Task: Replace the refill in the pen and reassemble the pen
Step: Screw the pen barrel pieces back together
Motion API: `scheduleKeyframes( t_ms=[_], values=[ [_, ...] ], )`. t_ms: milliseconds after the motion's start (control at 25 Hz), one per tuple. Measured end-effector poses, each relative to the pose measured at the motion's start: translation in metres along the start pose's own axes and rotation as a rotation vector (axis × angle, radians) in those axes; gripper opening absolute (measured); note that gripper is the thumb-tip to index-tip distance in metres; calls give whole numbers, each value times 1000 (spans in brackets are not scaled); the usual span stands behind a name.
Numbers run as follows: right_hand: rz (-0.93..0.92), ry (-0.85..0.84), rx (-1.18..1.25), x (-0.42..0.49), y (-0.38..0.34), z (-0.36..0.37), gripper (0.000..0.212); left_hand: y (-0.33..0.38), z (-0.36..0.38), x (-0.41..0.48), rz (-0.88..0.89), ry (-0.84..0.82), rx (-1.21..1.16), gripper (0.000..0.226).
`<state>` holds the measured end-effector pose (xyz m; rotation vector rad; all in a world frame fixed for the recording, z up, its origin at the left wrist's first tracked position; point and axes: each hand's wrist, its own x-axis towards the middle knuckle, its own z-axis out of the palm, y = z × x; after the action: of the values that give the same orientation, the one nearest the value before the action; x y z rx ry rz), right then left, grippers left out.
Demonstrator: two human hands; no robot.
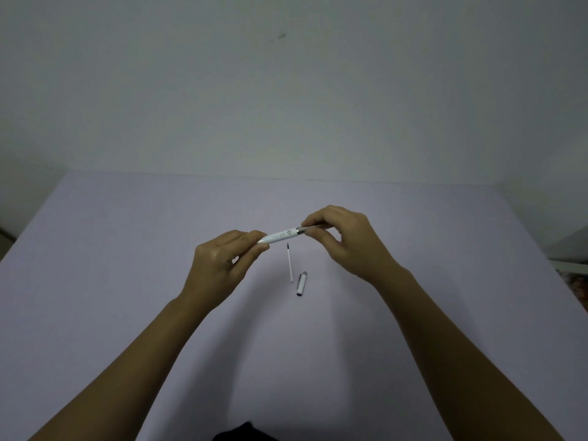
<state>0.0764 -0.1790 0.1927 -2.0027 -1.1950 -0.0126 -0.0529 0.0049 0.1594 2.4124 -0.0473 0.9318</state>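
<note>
I hold a white pen barrel [280, 237] level above the table between both hands. My left hand [222, 259] pinches its left end with thumb and fingers. My right hand [343, 240] grips the metallic front section [307, 230] at the barrel's right end. A thin white refill [290, 264] with a dark tip lies on the table just below the pen, pointing away from me. The white pen cap [301, 284] with a silver clip lies right of the refill's near end.
The lilac table [127, 249] meets a plain pale wall [286, 90] at its far edge. A grey object [572, 246] sits off the table's right side. Something dark [245, 432] shows at the bottom edge.
</note>
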Motion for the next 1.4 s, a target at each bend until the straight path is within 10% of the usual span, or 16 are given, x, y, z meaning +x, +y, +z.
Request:
scheduleKeyframes(
  t_ms=[1400],
  values=[
    [-125, -57, -328, 2, 9, 9, 35, -2, 1, 1, 39, -49, 22, 28]
  ],
)
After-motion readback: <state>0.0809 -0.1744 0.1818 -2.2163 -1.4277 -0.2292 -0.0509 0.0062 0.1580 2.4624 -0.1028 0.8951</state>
